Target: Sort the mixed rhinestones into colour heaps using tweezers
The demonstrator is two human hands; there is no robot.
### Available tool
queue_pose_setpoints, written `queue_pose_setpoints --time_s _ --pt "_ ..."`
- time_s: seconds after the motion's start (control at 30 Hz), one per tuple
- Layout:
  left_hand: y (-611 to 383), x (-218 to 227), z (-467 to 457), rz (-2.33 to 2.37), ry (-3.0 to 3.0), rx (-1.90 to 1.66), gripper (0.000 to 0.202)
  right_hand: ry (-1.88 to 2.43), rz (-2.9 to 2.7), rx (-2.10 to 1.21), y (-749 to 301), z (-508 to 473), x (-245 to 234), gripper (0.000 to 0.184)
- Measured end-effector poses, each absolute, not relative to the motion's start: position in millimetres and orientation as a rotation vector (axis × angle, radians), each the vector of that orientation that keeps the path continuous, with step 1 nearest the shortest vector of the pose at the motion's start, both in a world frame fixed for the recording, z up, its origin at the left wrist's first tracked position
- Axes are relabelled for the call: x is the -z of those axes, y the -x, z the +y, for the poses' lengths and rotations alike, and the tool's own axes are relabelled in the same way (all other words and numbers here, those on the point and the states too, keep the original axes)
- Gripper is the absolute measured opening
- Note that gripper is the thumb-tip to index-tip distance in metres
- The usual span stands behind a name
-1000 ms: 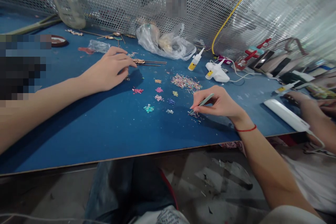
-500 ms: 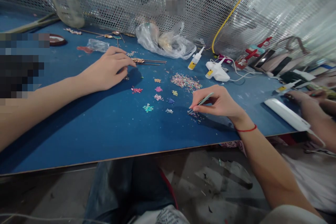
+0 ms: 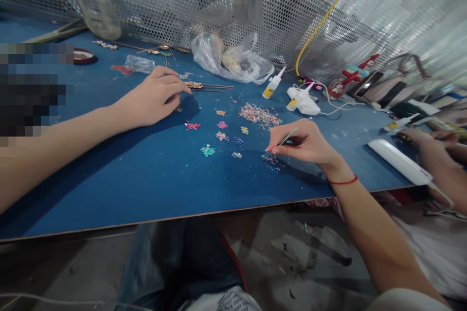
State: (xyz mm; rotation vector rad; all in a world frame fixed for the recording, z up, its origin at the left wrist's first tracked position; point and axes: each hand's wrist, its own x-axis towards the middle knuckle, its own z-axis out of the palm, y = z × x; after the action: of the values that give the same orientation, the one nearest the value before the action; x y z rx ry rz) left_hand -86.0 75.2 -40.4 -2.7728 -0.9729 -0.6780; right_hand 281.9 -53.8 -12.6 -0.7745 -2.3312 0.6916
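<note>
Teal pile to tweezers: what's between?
Head view: the small silver-white pile lies between the teal pile and the tweezers in the right hand; the blue pile sits just beyond it.

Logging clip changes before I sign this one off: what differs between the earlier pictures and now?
The tweezers in the right hand look narrower, apparently turned slightly between the fingers. The whole view has shifted slightly, likely the camera's own movement. I see nothing taken hold of or let go. The left hand stays by the gold hairpin, and the sorted colour piles look unchanged.
</note>
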Motion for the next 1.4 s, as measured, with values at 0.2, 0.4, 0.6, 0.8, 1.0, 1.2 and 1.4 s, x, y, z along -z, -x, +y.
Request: queue_pose_setpoints --time_s 0.2,0.4,0.6,0.8,1.0,1.2,1.4 --pt "85.6 39.3 73.3 -0.965 2.765 0.676 0.052 0.758 -2.331 -0.703 -283.5 -52.7 14.3 0.013" --pt "86.1 38.3 70.9 -0.949 2.777 0.674 0.048 0.791 -2.347 -0.688 -281.1 -53.0 14.9 0.022" --pt "86.1 44.3 76.7 -0.933 2.777 0.817 0.048 0.823 -2.371 -0.657 -279.8 -53.7 17.4 0.022" --pt "86.5 45.5 78.5 -0.918 2.746 0.798 0.049 0.783 -2.158 -0.840 -277.0 -50.7 22.7 0.019" --pt "86.8 43.6 77.2 -0.923 2.758 0.742 0.051 0.904 -1.797 -0.986 -271.5 -46.8 25.1 0.032" --pt "85.3 46.0 75.7 -0.928 2.801 0.784 0.048 1.235 -1.600 -1.106 -237.9 -37.1 19.7 0.048" --pt "84.7 46.0 72.7 -1.007 2.805 0.744 0.045 1.149 -1.848 -1.005 -187.8 -6.9 12.4 0.054"
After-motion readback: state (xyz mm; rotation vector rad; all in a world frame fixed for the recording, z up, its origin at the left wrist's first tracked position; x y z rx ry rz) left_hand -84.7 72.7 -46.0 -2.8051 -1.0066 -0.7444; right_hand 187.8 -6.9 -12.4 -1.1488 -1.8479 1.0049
